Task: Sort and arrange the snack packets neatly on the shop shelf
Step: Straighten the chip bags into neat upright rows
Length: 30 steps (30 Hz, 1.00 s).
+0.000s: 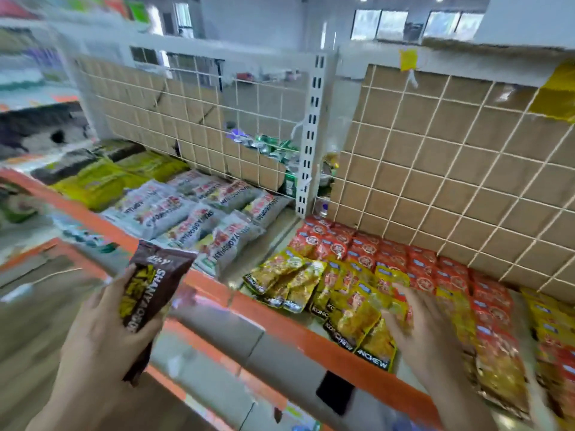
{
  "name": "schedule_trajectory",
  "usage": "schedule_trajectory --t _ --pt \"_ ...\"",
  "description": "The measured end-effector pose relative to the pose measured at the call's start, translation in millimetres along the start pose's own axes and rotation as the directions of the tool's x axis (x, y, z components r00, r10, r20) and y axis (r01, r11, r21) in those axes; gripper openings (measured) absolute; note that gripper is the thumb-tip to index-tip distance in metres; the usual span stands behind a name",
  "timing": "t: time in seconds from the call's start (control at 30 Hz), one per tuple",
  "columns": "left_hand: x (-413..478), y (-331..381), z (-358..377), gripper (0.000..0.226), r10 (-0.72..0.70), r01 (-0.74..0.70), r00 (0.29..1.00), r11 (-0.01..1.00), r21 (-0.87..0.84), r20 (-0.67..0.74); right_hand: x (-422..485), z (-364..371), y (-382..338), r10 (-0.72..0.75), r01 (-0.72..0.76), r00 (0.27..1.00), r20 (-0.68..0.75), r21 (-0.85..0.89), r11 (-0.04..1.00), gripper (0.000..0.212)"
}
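My left hand [102,318] grips a dark brown snack packet [152,287] with yellow print, held in front of the shelf's orange edge [280,321]. My right hand [426,331] lies with fingers spread on the yellow snack packets [351,309] on the shelf. Rows of red packets [413,269] lie behind the yellow ones. White and grey packets [199,219] fill the shelf section to the left, with yellow-green packets [102,181] further left. The picture is blurred by motion.
A wire grid backed with cardboard [435,169] closes the shelf's rear. A white slotted upright [308,144] divides the two sections. More yellow packets [547,321] lie at the far right. A lower shelf [217,353] with an orange edge runs below.
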State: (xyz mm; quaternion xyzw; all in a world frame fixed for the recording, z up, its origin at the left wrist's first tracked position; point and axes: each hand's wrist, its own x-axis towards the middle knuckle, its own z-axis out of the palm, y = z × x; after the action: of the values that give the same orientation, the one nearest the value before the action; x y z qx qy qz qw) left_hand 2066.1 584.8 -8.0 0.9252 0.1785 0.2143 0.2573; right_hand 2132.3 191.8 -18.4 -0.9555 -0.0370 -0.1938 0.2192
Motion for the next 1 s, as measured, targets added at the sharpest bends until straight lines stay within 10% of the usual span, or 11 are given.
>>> schedule_trajectory --t 1.0 --pt "199 -260 -91 0.081 -0.319 0.325 0.932 0.946 0.008 -0.174 176 244 -372 -0.359 0.313 0.918 0.167 0.246 0.917 0.048"
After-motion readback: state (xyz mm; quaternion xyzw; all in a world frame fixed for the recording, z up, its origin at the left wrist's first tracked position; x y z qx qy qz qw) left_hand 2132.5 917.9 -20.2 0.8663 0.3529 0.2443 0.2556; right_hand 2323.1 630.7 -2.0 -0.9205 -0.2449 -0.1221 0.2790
